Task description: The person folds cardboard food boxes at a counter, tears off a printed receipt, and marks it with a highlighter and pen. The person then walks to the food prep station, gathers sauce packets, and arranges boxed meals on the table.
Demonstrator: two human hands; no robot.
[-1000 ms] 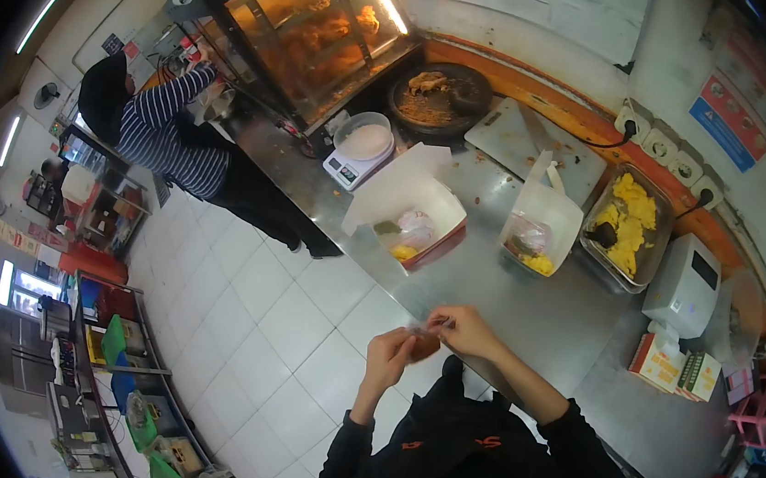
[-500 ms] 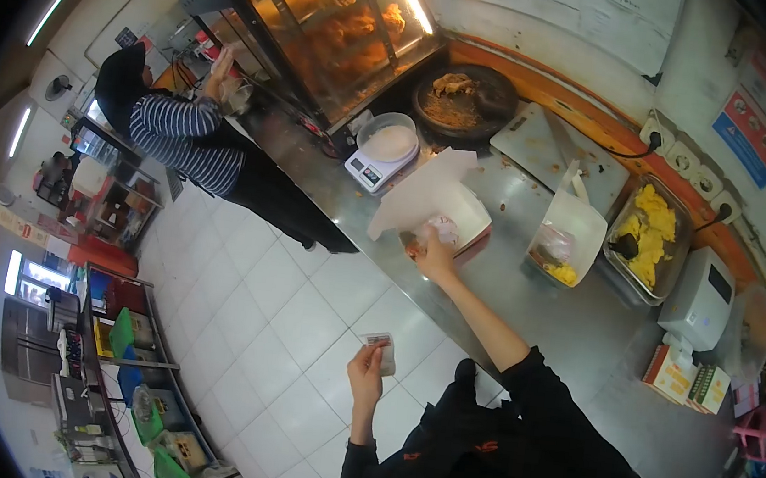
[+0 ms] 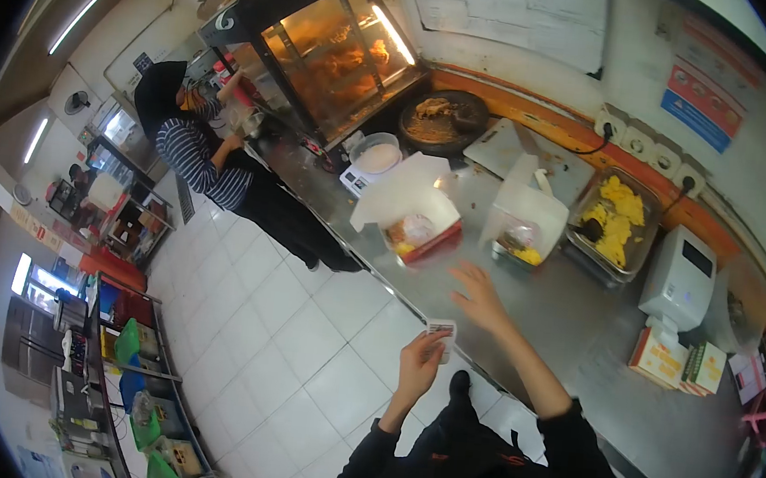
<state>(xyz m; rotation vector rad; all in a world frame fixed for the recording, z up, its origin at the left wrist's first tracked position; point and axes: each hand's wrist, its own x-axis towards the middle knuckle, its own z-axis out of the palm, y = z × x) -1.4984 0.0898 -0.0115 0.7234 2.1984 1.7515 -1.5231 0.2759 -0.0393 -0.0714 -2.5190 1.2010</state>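
My left hand [image 3: 418,364], by the counter's front edge, pinches a small clear-white packet with print on it [image 3: 446,339]. My right hand [image 3: 480,299] hovers over the steel counter with its fingers spread and nothing in them, slightly blurred. Beyond it an open paper food box [image 3: 437,205] with a red outer side holds a wrapped white bundle [image 3: 417,230] and some brown and yellow food. To its right stands a second open box [image 3: 546,220] with a similar clear-wrapped bundle and yellow food.
A steel tray [image 3: 644,250] of yellow food sits near the wall, beside a white receipt printer [image 3: 682,277]. Farther back are a stone mortar [image 3: 463,122], a cutting board [image 3: 569,169], a scale [image 3: 356,181] and a lit display cabinet [image 3: 336,59]. A co-worker [image 3: 198,152] stands at the counter's far end.
My right hand has left the first food box, drawing back toward me and opening. My left hand has lifted the packet closer to the counter edge. The camera view has shifted.
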